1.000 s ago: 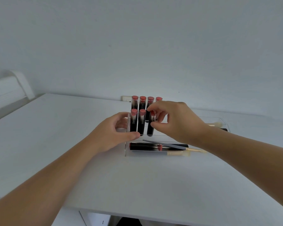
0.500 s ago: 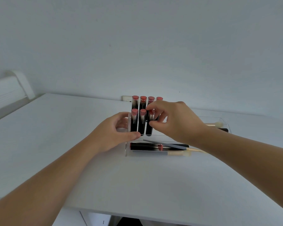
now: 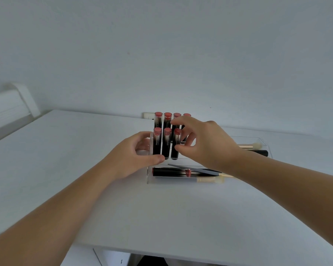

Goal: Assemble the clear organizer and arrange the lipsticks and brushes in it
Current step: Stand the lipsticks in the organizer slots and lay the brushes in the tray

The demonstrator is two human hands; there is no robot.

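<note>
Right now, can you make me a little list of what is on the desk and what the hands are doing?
desk: white
organizer: clear, on the desk
back row: four upright lipsticks
front row: three upright lipsticks
front tray: lying lipstick, tweezers
right side: brushes
left hand: holds the organizer's left end
right hand: fingers around the third front lipstick

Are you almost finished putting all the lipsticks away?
Nearly. The clear organizer stands built, with seven lipsticks upright in two rows and a lipstick and brushes lying in its trays. The left hand steadies its side; the right hand is at the third front lipstick. Only final straightening seems left.
</note>
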